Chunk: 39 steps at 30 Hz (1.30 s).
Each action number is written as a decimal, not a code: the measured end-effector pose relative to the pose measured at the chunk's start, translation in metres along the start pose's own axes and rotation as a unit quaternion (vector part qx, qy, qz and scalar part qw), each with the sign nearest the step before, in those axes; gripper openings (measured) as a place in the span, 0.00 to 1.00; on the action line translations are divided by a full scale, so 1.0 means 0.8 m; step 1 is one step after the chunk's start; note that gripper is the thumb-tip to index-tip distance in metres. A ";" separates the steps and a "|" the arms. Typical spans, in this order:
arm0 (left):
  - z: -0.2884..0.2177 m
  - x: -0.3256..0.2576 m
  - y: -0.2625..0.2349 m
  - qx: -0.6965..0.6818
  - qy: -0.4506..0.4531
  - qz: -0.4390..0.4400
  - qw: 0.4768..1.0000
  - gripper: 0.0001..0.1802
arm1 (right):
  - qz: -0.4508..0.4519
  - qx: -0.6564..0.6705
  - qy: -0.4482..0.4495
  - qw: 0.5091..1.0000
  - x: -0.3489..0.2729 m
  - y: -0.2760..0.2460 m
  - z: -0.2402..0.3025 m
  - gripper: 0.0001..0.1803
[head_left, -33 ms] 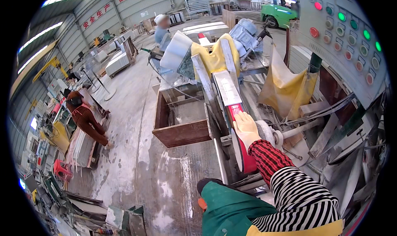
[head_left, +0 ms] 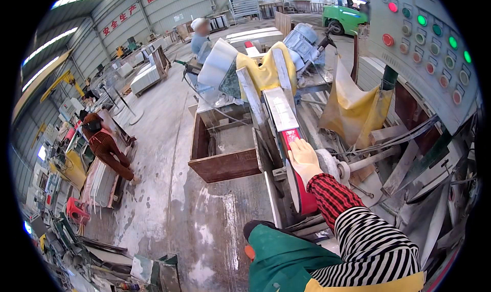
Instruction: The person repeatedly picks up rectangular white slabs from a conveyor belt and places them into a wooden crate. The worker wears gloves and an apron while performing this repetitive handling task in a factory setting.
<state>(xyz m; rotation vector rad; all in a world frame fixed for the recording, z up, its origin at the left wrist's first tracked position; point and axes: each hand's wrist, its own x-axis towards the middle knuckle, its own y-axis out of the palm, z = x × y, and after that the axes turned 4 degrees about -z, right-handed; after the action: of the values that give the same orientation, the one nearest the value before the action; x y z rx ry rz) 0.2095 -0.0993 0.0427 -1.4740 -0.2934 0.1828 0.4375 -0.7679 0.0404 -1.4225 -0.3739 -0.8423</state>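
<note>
My right hand (head_left: 305, 161), in a pale glove, lies with its fingers stretched out over the red conveyor belt (head_left: 307, 203), touching its upper surface. Just beyond the fingertips a narrow pale stone strip (head_left: 281, 110) rests lengthwise on the belt. The strip's far end reaches a machine draped with a yellow cover (head_left: 261, 71). Beside my wrist, on the right, sits a whitish round roller (head_left: 330, 164) with a shaft. Nothing shows in my right palm, though its underside is hidden. My left hand is outside the picture.
A control panel (head_left: 424, 46) with lit buttons hangs at the upper right. Left of the belt stands an open brown box (head_left: 225, 164). One person (head_left: 198, 34) is behind the machine; another (head_left: 105, 146) bends over slabs at left. A green forklift (head_left: 346, 16) stands far back.
</note>
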 end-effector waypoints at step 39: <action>0.033 0.008 0.039 0.036 0.107 -0.051 0.992 0.17 | -0.024 0.049 -0.009 0.998 -0.030 -0.037 0.025 0.12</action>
<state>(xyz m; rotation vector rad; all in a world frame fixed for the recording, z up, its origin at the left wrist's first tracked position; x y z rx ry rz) 0.2092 -0.0699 0.0139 -1.3904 -0.1850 -0.0469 0.4060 -0.7397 0.0481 -1.3354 -0.4588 -0.8388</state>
